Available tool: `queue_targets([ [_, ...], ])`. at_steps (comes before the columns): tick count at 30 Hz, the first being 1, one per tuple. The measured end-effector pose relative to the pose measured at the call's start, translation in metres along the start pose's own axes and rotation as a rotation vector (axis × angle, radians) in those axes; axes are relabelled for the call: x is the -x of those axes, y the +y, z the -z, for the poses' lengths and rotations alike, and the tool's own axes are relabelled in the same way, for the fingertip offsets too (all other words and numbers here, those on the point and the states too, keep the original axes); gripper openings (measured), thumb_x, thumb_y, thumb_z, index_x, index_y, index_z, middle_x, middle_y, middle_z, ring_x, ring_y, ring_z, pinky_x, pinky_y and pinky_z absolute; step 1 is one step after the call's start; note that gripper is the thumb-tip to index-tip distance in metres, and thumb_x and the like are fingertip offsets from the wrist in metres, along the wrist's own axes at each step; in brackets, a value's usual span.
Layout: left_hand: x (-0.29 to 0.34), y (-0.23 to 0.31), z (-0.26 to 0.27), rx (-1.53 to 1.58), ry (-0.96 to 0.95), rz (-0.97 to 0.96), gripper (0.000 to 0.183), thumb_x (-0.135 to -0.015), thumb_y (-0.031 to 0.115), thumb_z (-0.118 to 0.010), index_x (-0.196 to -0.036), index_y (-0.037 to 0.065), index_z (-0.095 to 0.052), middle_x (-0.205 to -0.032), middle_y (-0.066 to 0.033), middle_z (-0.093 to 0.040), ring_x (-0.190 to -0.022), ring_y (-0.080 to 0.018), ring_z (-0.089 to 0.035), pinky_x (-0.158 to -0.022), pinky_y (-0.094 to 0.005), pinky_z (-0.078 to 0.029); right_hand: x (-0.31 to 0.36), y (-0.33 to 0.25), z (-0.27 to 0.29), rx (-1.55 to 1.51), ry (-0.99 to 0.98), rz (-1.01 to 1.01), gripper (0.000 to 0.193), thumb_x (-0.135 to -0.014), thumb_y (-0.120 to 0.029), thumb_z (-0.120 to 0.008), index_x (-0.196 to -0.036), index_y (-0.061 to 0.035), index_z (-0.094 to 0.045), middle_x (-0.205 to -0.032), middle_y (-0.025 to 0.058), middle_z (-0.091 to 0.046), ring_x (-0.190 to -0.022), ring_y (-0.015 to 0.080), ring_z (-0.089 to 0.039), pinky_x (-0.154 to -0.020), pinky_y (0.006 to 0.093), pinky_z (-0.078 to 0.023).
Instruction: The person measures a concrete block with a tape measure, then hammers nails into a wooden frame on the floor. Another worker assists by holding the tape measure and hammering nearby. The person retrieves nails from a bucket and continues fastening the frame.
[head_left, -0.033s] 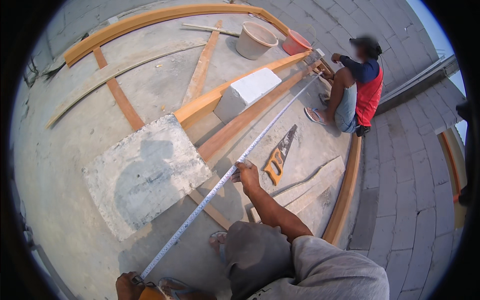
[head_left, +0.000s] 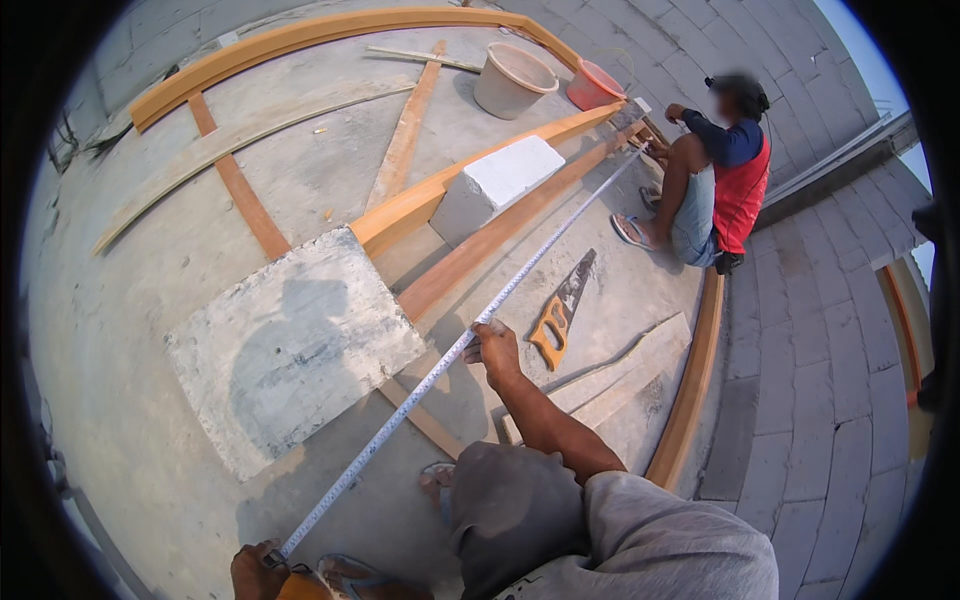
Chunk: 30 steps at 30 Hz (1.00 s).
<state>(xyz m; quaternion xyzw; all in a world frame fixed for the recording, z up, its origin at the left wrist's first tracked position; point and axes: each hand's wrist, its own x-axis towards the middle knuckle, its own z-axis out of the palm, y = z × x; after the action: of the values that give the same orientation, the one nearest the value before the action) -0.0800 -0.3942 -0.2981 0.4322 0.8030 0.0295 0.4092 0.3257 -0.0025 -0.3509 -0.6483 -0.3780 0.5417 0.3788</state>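
head: tape measure (head_left: 424, 387) in left hand (head_left: 253, 574)

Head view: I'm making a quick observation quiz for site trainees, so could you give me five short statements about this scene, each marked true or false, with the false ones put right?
1. The right hand is on the blade of the tape measure. True.
2. The handsaw is in the left hand. False: the handsaw lies on the floor, and the left hand is at the near end of the tape measure.
3. The tape measure stretches toward the co-worker. True.
4. The co-worker is standing upright. False: the co-worker is squatting.
5. The grey bucket is left of the red bucket in the picture. True.
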Motion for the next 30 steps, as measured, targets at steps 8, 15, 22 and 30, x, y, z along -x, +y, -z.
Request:
queue_targets([
  [8,-0.011,-0.008,0.001,-0.08,0.034,-0.058,0.035,-0.066,0.013,-0.077,-0.097,0.001,-0.068,-0.096,-0.0188,-0.066,-0.089,-0.0369,-0.068,-0.079,-0.0426,-0.055,-0.012,-0.011,-0.009,-0.025,0.019,-0.064,0.018,-0.096,-0.016,-0.053,-0.094,-0.0004,-0.06,-0.074,0.0126,-0.066,-0.055,0.0202,-0.064,-0.049,0.0304,-0.055],
  [15,-0.012,0.026,0.011,0.02,-0.022,0.003,0.037,-0.07,0.023,-0.083,-0.102,0.01,-0.07,-0.087,-0.0129,-0.069,-0.084,-0.0316,-0.07,-0.079,-0.0405,-0.055,0.006,0.001,-0.008,0.723,0.257,0.244,0.045,-0.095,-0.025,-0.061,-0.126,0.0065,-0.051,-0.098,0.0206,-0.065,-0.091,0.0304,-0.067,-0.08,0.0394,-0.054],
  [22,-0.015,0.049,0.013,0.041,0.074,-0.043,0.026,-0.086,0.032,-0.074,-0.104,0.014,-0.073,-0.086,-0.0128,-0.068,-0.082,-0.0319,-0.069,-0.074,-0.0411,-0.054,0.051,-0.047,-0.005,0.345,-0.033,0.123,0.033,-0.101,-0.03,-0.057,-0.114,0.0003,-0.06,-0.088,0.0122,-0.066,-0.073,0.0177,-0.065,-0.061,0.0299,-0.053],
  [30,-0.025,0.047,0.001,0.051,0.09,-0.007,0.023,-0.088,0.029,-0.069,-0.099,0.009,-0.07,-0.09,-0.0157,-0.07,-0.084,-0.0362,-0.068,-0.076,-0.0442,-0.053,0.1,-0.046,-0.073,0.216,-0.882,-0.546,0.068,-0.1,-0.052,-0.055,-0.132,0.0077,-0.049,-0.109,0.0255,-0.066,-0.097,0.029,-0.068,-0.082,0.0381,-0.057],
])
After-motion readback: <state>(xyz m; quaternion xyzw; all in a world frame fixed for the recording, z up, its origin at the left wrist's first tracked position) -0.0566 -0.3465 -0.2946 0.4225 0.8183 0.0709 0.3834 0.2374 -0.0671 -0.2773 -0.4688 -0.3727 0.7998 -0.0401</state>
